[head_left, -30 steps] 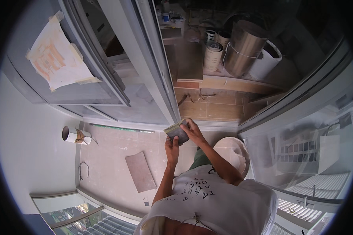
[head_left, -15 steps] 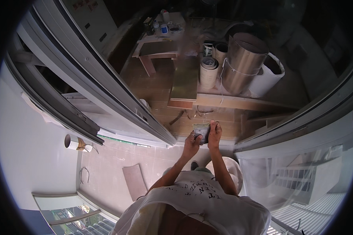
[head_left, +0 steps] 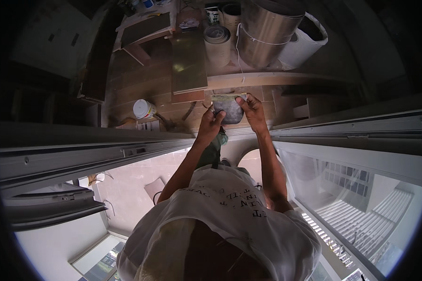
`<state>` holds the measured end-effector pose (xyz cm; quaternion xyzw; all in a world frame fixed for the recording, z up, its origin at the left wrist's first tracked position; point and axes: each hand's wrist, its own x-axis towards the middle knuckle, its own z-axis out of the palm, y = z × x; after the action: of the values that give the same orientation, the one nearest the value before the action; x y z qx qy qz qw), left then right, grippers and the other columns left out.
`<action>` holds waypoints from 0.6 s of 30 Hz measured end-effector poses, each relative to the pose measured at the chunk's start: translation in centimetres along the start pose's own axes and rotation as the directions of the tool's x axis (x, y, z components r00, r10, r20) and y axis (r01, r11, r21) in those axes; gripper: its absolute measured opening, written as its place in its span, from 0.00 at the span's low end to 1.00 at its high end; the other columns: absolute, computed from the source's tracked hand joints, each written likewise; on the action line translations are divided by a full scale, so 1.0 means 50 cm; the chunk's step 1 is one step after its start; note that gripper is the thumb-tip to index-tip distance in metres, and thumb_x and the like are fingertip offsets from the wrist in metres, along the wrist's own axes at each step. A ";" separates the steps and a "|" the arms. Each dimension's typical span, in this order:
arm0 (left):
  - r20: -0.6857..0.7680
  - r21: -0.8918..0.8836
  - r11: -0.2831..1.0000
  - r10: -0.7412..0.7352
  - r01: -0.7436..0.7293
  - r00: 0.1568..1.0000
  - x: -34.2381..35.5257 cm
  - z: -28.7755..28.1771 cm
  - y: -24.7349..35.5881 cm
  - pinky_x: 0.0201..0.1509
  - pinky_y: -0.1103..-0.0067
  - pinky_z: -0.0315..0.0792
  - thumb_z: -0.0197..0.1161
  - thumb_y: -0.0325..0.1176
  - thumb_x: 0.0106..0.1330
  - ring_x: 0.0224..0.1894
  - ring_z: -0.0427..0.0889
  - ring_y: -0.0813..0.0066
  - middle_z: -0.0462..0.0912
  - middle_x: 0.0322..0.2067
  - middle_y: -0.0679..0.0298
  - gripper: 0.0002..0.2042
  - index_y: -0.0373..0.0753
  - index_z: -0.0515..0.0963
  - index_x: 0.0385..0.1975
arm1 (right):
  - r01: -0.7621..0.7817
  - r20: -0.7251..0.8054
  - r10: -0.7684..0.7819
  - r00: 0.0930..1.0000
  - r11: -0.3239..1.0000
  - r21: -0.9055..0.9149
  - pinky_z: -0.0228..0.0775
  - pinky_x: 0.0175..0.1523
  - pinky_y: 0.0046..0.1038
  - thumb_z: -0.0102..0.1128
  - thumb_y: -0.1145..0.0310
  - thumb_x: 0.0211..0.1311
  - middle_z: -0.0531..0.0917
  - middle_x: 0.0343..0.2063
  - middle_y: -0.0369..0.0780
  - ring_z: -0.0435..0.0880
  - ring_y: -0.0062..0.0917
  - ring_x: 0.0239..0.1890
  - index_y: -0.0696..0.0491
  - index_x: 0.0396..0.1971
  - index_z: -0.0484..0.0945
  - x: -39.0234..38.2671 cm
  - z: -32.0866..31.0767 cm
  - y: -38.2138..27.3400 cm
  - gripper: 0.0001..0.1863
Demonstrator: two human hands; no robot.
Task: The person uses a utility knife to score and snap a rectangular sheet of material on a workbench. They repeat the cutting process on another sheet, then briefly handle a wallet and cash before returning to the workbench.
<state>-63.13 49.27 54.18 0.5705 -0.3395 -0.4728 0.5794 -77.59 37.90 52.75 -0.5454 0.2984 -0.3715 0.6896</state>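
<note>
Between my two hands is a flat, dark grey pad-like piece (head_left: 230,110) with a pale yellow-green strip along its far edge. I cannot make out what kind of thing it is. My left hand (head_left: 212,122) is closed on its left side, the thumb pressed on the face. At the upper right corner my right hand (head_left: 253,111) pinches the same piece, thumb over the front. Both forearms reach forward, and the piece is held above the doorway threshold.
Door frames flank me, a left one (head_left: 103,152) and a right one (head_left: 356,131). Beyond the threshold are a long board (head_left: 190,63), a wooden beam (head_left: 276,79), a white can (head_left: 143,109), a beige roll (head_left: 217,49), a large brownish roll (head_left: 269,40) and a white roll (head_left: 307,44).
I have moved forward into the doorway, so the boards and rolls appear closer. The white can now shows fully at the left. Both hands still hold the grey piece, its face now more visible.
</note>
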 end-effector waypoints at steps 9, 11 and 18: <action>0.036 -0.042 0.999 0.007 -0.005 0.999 0.252 -0.045 0.065 0.36 0.78 0.81 0.55 0.37 0.74 0.38 0.81 0.76 0.80 0.42 0.60 0.18 0.33 0.68 0.57 | 0.032 -0.346 -0.101 0.933 0.980 -0.199 0.51 0.24 0.18 0.59 0.57 0.70 0.64 0.16 0.25 0.57 0.09 0.21 0.51 0.16 0.67 0.280 0.061 -0.053 0.23; 0.064 -0.043 0.996 -0.069 0.072 0.996 0.297 -0.068 0.095 0.35 0.79 0.81 0.55 0.37 0.73 0.36 0.81 0.76 0.80 0.41 0.59 0.19 0.32 0.68 0.57 | -0.059 -0.356 -0.031 0.934 0.969 -0.238 0.47 0.23 0.20 0.58 0.53 0.70 0.61 0.15 0.24 0.54 0.10 0.20 0.49 0.15 0.64 0.323 0.070 -0.081 0.25; 0.047 -0.016 0.990 -0.140 0.141 0.989 0.365 -0.189 0.101 0.31 0.80 0.78 0.55 0.35 0.71 0.28 0.82 0.76 0.82 0.35 0.58 0.17 0.31 0.70 0.54 | -0.168 0.041 0.189 0.981 0.937 -0.307 0.63 0.33 0.19 0.58 0.55 0.71 0.73 0.20 0.29 0.68 0.13 0.25 0.54 0.26 0.75 0.454 0.082 -0.091 0.19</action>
<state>-47.63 34.93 55.34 0.5763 -0.3069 -0.5288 0.5422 -62.69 20.50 57.96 -0.6278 0.3758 -0.2379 0.6388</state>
